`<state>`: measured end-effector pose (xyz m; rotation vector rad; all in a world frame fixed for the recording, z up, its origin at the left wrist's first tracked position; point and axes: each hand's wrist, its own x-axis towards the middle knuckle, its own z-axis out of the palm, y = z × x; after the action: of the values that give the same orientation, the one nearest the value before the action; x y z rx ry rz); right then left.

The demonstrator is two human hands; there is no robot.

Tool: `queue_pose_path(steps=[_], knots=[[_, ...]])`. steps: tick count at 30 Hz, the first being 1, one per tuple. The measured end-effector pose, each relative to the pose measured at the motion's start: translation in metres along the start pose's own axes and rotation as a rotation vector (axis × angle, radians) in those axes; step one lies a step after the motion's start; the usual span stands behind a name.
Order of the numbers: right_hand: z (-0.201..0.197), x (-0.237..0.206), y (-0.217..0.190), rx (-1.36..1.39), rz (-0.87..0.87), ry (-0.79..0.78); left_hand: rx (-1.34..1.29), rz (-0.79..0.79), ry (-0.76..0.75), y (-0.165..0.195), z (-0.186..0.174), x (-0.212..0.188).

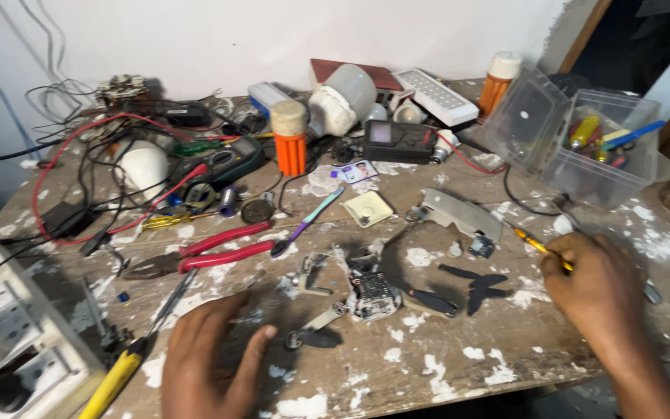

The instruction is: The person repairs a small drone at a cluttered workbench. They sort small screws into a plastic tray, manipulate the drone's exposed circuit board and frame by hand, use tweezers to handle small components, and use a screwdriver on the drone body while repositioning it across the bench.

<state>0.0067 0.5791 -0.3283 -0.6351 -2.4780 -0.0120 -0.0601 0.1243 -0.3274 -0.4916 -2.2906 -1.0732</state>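
The right hand (595,291) grips a small yellow screwdriver (540,248), the left hand (211,361) rests open, and between them lies the half-dismantled little drone (371,295), its shell already off.

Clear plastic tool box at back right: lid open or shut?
Open. The clear plastic box has its hinged lid swung up to the left, and the tools inside are exposed.
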Motion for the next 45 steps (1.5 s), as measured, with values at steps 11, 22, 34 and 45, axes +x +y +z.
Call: queue_pose_path(steps=[11,22,34,45], knots=[[-0.026,0.014,-0.050,0.459,-0.110,-0.165,0.003,-0.110,-0.037,0.015,0.015,-0.003],[-0.006,0.023,-0.072,0.535,0.046,-0.345,-0.045,-0.010,-0.010,-0.006,-0.005,0.002],[-0.023,0.007,-0.052,0.856,0.121,-0.332,-0.029,0.019,0.027,0.017,-0.017,-0.003],[-0.048,-0.014,-0.117,1.087,0.114,-0.548,0.030,0.110,-0.061,0.036,-0.005,0.010]])
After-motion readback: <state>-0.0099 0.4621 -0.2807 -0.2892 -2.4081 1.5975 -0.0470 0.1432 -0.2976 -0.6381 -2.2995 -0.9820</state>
